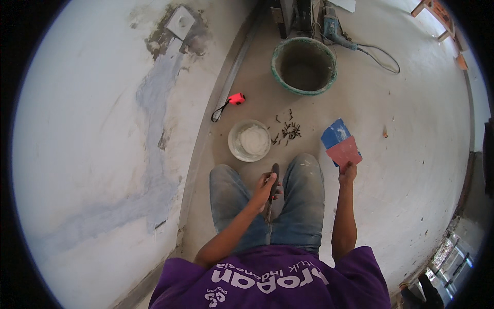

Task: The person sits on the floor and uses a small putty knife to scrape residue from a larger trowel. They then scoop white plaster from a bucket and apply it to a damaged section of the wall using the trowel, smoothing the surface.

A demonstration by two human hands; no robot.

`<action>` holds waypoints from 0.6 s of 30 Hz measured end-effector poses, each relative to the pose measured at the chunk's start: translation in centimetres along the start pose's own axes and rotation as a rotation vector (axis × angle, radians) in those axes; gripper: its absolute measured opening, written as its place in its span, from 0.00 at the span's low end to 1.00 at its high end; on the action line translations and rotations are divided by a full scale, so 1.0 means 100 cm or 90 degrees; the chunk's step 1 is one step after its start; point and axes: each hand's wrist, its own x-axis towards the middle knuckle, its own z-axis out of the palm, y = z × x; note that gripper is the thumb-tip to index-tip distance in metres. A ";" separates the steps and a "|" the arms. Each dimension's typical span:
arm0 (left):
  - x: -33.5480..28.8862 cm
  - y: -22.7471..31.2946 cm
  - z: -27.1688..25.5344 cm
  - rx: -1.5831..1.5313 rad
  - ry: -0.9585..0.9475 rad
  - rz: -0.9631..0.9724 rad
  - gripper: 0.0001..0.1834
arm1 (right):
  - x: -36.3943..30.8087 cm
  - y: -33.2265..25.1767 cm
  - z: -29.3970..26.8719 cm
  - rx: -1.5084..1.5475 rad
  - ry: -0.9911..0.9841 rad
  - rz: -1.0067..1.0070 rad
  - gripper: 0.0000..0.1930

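Your left hand (266, 190) wrapped around one dark-handled bladed tool (275, 181) between your two knees (307, 170), your right hand (348, 172) pinching one pink sheet (343, 150) over one blue sheet (335, 132), ahead one bowl (234, 149), one tape measure (236, 99), one bucket (303, 91), one corded drill (333, 32), dark fasteners (292, 132) too clustered to count

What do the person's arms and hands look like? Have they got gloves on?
No gloves! The left hand and the right hand are both bare, and no watch or bracelet shows. The purple shirt has short sleeves, so the forearms are uncovered too. White printing runs across the shirt.
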 end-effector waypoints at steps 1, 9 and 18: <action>0.007 0.011 0.014 -0.012 -0.004 -0.006 0.30 | 0.019 -0.010 0.005 -0.062 0.022 0.012 0.14; 0.025 0.037 0.040 0.056 -0.017 0.043 0.31 | 0.006 0.007 0.024 0.019 0.004 0.034 0.05; -0.010 0.007 0.051 -0.024 0.023 0.081 0.26 | -0.017 0.001 0.012 -0.014 -0.013 0.083 0.06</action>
